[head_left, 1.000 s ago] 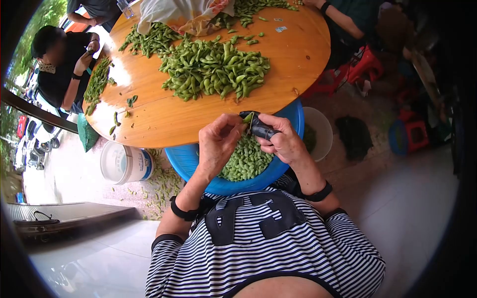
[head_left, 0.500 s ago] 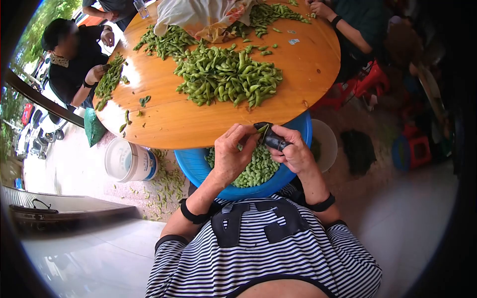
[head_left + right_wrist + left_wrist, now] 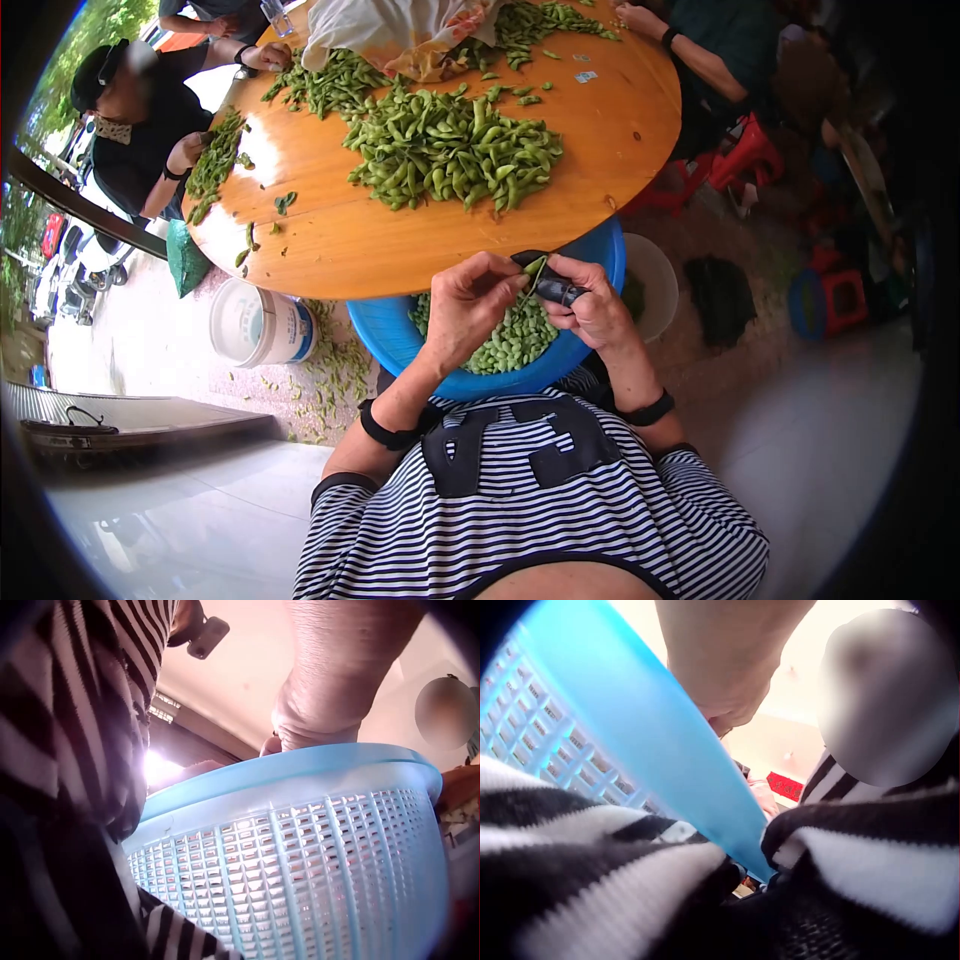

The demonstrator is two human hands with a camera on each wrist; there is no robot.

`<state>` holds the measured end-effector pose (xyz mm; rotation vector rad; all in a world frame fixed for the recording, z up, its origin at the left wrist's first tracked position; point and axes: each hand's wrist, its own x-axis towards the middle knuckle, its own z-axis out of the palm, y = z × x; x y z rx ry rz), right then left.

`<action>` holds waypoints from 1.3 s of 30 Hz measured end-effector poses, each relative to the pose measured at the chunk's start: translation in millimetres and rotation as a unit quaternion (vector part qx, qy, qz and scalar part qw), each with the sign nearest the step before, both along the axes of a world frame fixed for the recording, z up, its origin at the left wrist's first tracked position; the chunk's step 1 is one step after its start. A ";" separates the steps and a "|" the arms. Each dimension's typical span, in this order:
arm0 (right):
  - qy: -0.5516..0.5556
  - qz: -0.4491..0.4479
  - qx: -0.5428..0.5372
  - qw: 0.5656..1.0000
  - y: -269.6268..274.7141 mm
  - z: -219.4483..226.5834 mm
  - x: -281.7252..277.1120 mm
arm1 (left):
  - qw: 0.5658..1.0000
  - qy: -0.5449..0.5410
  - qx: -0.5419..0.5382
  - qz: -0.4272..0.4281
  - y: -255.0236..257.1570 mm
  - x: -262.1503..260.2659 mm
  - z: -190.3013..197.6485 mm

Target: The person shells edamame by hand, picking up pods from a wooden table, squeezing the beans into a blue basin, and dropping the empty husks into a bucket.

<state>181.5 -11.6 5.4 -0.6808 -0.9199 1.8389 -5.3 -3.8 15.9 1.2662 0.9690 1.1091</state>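
Observation:
In the head view, my left hand (image 3: 466, 308) pinches a green bean pod (image 3: 536, 268) at its end, fingertips meeting the thumb. Facing it, my right hand (image 3: 594, 314) grips a shiny black tube-like piece (image 3: 560, 291), its fingers touching the pod's other side. I cannot tell whether that piece is a tool or a finger cover. Both hands are over a blue basket (image 3: 385, 335) that holds shelled green beans (image 3: 515, 342). Its slotted wall (image 3: 300, 855) fills the right wrist view, below the forearm. Both hands' fingertips are hidden in the wrist views.
A large heap of pods (image 3: 450, 150) lies on the wooden table (image 3: 380, 260), near a pale cloth (image 3: 385, 35). A white bucket (image 3: 240, 325) stands at left among scattered husks, a pale tub (image 3: 655, 290) at right. Other people sit around the table, near red stools (image 3: 750, 155).
The head view has shifted slightly. My hands stay together over the basket, the pod now turned between them. The person at left now reaches one hand to the pods at the back.

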 end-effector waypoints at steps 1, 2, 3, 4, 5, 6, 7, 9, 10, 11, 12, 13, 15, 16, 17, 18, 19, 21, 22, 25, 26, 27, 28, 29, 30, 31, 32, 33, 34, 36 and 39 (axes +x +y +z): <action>-0.001 -0.004 -0.002 1.000 -0.6 0.8 0.4 | 1.000 -0.015 -0.020 0.000 -1.1 0.7 2.0; 0.009 -0.008 -0.018 1.000 -1.1 2.6 -0.3 | 1.000 -0.016 -0.022 -0.004 -1.3 2.6 -1.0; 0.018 -0.013 -0.033 0.999 -1.5 4.6 -0.3 | 0.999 -0.029 0.009 0.022 -1.4 4.6 -5.5; 0.017 -0.016 -0.035 0.999 -1.9 6.4 0.5 | 0.997 -0.041 0.040 0.048 -1.9 6.4 -8.5; 0.027 -0.016 -0.022 0.999 -2.6 7.9 0.9 | 0.996 -0.019 0.057 0.061 -1.1 5.9 -8.9; 0.037 -0.015 -0.009 0.999 -2.7 9.1 2.0 | 0.997 -0.019 0.055 0.058 -0.1 5.5 -10.3; 0.017 0.006 -0.017 1.000 -1.5 9.9 4.8 | 0.994 0.008 0.085 0.064 0.9 5.2 -12.3; 0.008 -0.003 -0.013 1.000 -2.1 5.5 4.3 | 0.986 0.065 0.132 0.072 1.0 4.5 -13.9; 0.000 -0.011 -0.007 1.000 -2.5 3.7 3.4 | 0.987 0.065 0.130 0.070 0.8 4.9 -12.1; 0.000 -0.012 -0.010 1.000 -3.3 3.0 2.5 | 0.979 0.095 0.167 0.072 0.4 5.6 -8.3; -0.004 -0.018 0.006 1.000 -4.1 2.4 1.7 | 0.968 0.124 0.204 0.074 0.0 5.9 -6.3; -0.007 -0.024 0.022 0.999 -4.7 1.7 1.7 | 0.969 0.124 0.202 0.072 -0.5 5.3 -7.5; 0.025 -0.011 0.030 0.999 -3.7 -10.0 6.4 | 0.988 0.071 0.135 0.034 -1.1 2.5 -10.2; 0.057 0.003 0.041 0.998 -3.4 -13.7 8.8 | 0.988 0.071 0.133 0.033 -0.1 -0.1 -9.0; 0.057 0.001 0.040 0.998 -4.0 -14.3 10.8 | 0.998 -0.049 0.012 -0.027 1.8 -3.5 -6.3; 0.095 0.026 0.032 0.995 -5.0 -13.7 12.2 | 0.976 -0.166 -0.109 -0.086 3.1 -5.6 -5.0; 0.134 0.050 0.024 0.989 -6.0 -13.5 13.5 | 0.952 -0.231 -0.172 -0.107 4.1 -6.1 -7.2; 0.173 0.067 -0.008 0.983 -7.2 -21.7 16.6 | 0.914 -0.305 -0.218 -0.156 7.0 -8.4 -12.9; 0.211 0.084 -0.040 0.973 -7.4 -23.7 16.9 | 0.865 -0.377 -0.260 -0.202 7.5 -9.0 -14.4; 0.136 0.078 -0.034 0.987 -7.7 -9.0 17.0 | 0.852 -0.404 -0.259 -0.209 5.2 -7.7 -14.9; 0.136 0.079 -0.034 0.987 -8.1 -5.0 15.7 | 0.852 -0.408 -0.258 -0.203 4.2 -7.3 -14.9; 0.099 0.052 -0.010 0.994 -8.5 -1.4 13.9 | 0.853 -0.407 -0.257 -0.202 2.0 -4.8 -14.3; 0.062 0.025 0.013 0.998 -8.9 1.4 12.1 | 0.913 -0.329 -0.194 -0.146 -1.2 -0.4 -13.4; 0.062 0.026 0.013 0.998 -9.9 3.3 10.5 | 0.957 -0.245 -0.127 -0.088 -3.4 2.2 -13.2; 0.038 -0.004 0.019 0.999 -11.5 4.7 8.7 | 0.957 -0.245 -0.128 -0.087 -4.4 2.7 -14.2; 0.015 -0.034 0.024 0.999 -13.3 6.2 6.8 | 0.995 -0.093 -0.015 -0.037 -5.2 2.8 -16.0; 0.015 -0.033 0.023 0.999 -15.7 8.2 5.1 | 0.993 0.063 0.097 0.014 -5.9 2.5 -17.1; -0.038 -0.044 0.057 0.997 -18.3 10.4 3.5 | 0.952 0.177 0.241 0.065 -4.7 2.8 -12.7; -0.092 -0.054 0.091 0.990 -20.0 13.0 1.8 | 0.952 0.177 0.240 0.065 -5.6 4.6 -13.0; -0.177 -0.081 0.107 0.975 -20.4 20.9 -4.8 | 0.935 0.216 0.262 0.102 -7.9 10.6 -13.6; -0.301 -0.122 0.188 0.927 -20.0 23.1 -9.2 | 0.967 0.173 0.177 0.053 -9.2 9.8 -12.2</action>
